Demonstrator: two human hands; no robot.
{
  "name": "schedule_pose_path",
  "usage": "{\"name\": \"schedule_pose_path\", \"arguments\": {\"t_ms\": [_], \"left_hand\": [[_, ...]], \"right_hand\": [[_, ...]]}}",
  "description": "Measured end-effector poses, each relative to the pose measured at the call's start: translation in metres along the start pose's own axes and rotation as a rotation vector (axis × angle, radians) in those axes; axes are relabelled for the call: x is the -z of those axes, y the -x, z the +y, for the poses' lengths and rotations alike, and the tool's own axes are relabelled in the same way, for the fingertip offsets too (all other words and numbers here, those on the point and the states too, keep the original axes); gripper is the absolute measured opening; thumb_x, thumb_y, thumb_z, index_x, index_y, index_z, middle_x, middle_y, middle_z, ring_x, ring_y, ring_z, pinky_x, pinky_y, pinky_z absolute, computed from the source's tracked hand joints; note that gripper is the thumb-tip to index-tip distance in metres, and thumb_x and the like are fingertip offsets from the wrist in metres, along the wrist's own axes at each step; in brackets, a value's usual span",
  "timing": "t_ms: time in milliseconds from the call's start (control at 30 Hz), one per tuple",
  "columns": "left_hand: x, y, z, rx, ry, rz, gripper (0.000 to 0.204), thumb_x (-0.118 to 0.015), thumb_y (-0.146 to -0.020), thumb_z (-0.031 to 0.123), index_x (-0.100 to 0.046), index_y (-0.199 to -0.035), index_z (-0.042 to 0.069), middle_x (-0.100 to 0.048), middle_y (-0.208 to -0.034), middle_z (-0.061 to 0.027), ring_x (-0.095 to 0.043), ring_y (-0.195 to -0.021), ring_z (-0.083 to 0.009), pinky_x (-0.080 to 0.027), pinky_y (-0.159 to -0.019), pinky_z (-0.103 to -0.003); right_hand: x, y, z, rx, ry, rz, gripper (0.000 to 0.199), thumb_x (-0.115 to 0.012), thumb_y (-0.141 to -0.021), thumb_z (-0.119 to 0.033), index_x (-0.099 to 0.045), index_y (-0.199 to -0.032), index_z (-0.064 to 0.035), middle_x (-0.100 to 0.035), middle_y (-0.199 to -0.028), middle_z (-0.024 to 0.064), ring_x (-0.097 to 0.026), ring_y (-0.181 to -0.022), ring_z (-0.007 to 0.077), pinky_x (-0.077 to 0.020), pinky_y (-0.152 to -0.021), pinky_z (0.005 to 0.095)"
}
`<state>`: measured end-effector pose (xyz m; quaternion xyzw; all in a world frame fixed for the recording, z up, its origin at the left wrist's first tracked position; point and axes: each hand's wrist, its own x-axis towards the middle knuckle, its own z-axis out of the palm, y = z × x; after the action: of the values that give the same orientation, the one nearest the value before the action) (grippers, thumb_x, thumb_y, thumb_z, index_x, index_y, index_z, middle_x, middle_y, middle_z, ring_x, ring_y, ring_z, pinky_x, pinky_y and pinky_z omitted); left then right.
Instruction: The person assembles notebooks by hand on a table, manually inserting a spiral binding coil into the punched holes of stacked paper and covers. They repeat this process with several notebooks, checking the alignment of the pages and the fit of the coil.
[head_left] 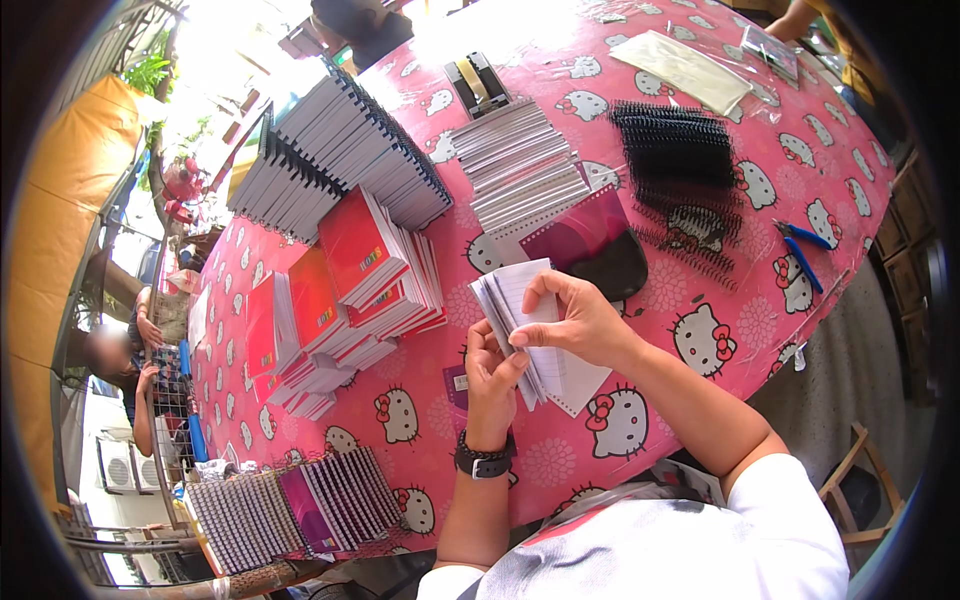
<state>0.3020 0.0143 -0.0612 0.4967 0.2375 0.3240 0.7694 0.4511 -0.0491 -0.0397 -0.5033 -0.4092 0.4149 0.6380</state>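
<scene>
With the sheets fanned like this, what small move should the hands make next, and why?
Probably square the stack of white sheets. The left hand pinches its lower edge, the right hand grips the top, and the sheets splay apart unevenly above the pink tablecloth.

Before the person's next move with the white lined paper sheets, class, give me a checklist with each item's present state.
1. Left hand grips the stack of white lined paper sheets: ok.
2. Right hand on the sheets' top edge: ok.
3. Sheets squared up: not ok, fanned.
4. Black plastic binding combs lie on the pink cartoon-cat tablecloth: ok.
5. Blue-handled pliers lie apart from both hands: ok.
6. Sheet count: cannot tell.
</scene>
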Motion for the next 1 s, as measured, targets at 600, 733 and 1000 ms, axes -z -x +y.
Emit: {"name": "schedule_pose_path", "arguments": {"t_ms": [600, 733, 1000], "left_hand": [[-0.001, 0.001, 0.002, 0.001, 0.012, 0.007, 0.058, -0.068, -0.072, 0.02, -0.038, -0.118, 0.0, -0.051, -0.104, -0.0087, -0.052, -0.097, -0.0139, -0.042, -0.086, -0.028], [0.0, 0.001, 0.001, 0.011, 0.008, 0.0, 0.057, -0.068, -0.072, 0.02, -0.038, -0.118, 0.0, -0.051, -0.103, -0.0085, -0.052, -0.096, -0.0135, -0.042, -0.086, -0.027], [0.001, 0.0, 0.001, 0.009, 0.015, -0.013, 0.057, -0.067, -0.073, 0.02, -0.038, -0.118, 0.0, -0.051, -0.105, -0.0094, -0.052, -0.098, -0.0145, -0.042, -0.087, -0.029]], "right_hand": [[0.001, -0.001, 0.007, -0.016, -0.022, -0.009, 0.036, -0.08, -0.071, -0.021, -0.051, -0.086, -0.0073, -0.051, -0.079, -0.005, -0.045, -0.072, 0.0016, -0.0375, -0.061, 0.0181], [0.001, -0.001, 0.013, 0.001, -0.031, -0.013, 0.035, -0.079, -0.072, -0.019, -0.05, -0.087, -0.0069, -0.052, -0.08, -0.0043, -0.047, -0.075, 0.0019, -0.0396, -0.063, 0.0188], [0.001, -0.002, 0.013, -0.009, 0.004, -0.007, 0.035, -0.079, -0.072, -0.019, -0.05, -0.088, -0.0069, -0.052, -0.08, -0.0041, -0.047, -0.074, 0.0021, -0.04, -0.063, 0.0189]]}}
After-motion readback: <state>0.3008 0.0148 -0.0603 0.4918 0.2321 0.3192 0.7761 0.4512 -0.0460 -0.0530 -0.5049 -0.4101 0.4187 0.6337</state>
